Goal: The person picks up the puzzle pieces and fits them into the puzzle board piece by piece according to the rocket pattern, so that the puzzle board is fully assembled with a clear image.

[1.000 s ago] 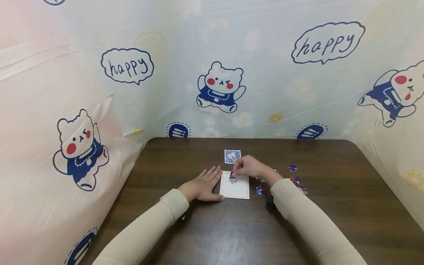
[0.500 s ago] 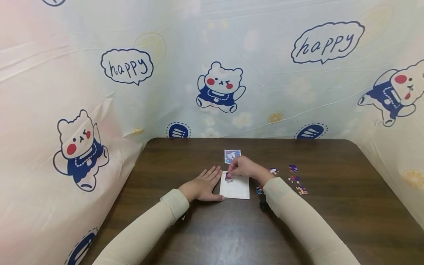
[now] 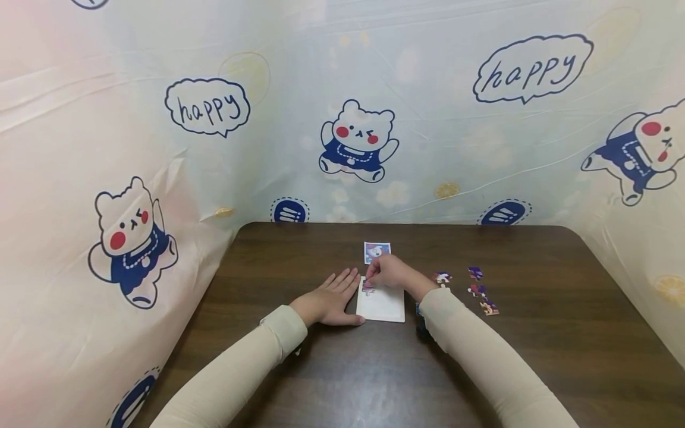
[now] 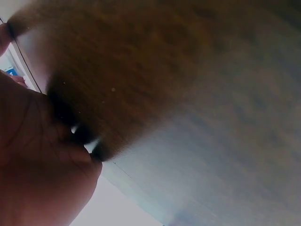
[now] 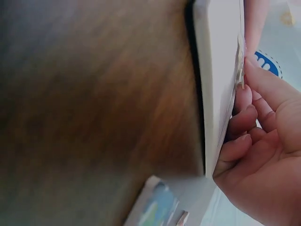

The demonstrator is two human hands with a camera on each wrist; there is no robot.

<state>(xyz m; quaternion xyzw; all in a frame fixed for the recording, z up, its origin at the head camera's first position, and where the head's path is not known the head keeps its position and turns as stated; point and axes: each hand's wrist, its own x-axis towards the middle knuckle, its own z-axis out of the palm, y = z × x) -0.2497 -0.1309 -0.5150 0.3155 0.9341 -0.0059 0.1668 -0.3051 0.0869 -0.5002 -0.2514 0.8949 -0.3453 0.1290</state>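
Observation:
A white square puzzle tray (image 3: 384, 306) lies flat on the table. At its upper left corner is a small purple jigsaw piece (image 3: 367, 287), which my right hand (image 3: 389, 272) pinches between thumb and fingertips. The right wrist view shows the thumb right at that jigsaw piece (image 5: 241, 59), just over the tray's surface (image 5: 217, 84), with the other fingers curled under. My left hand (image 3: 330, 303) rests flat on the table, thumb and fingertips spread along the tray's left edge. Its palm (image 4: 40, 150) fills the left side of the left wrist view.
Behind the tray lies a small picture card (image 3: 374, 247), partly covered by the right hand. Several loose jigsaw pieces (image 3: 476, 290) are scattered to the right, some half hidden by the right forearm. A printed curtain (image 3: 428, 137) surrounds the brown table (image 3: 299, 255).
My right hand has moved left and slightly down with the jigsaw piece, to the tray's upper left corner. More loose pieces show past the right wrist. The left hand stays put.

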